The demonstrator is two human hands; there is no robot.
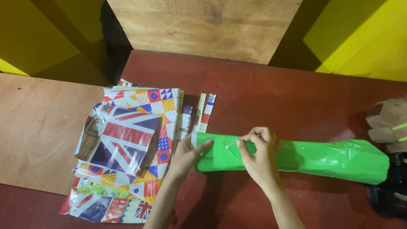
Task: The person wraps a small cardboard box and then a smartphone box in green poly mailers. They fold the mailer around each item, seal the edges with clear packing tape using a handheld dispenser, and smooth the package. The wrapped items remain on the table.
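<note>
Left hand [186,154] steadied the end of a half-flattened green wrap roll [296,157] while right hand [258,154] pinched its top fold; patterned sheets [127,148] lay stacked beside, untouched.

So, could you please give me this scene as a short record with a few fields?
surface: dark red table, with a bare wooden board on its left part
left hand: pressing the left end of a long green wrapped roll
right hand: pinching the green wrap on top of the roll
beside the left hand: stack of patterned wrapping sheets, two narrow paper strips
far right: brown soft toy, partly out of view
</note>
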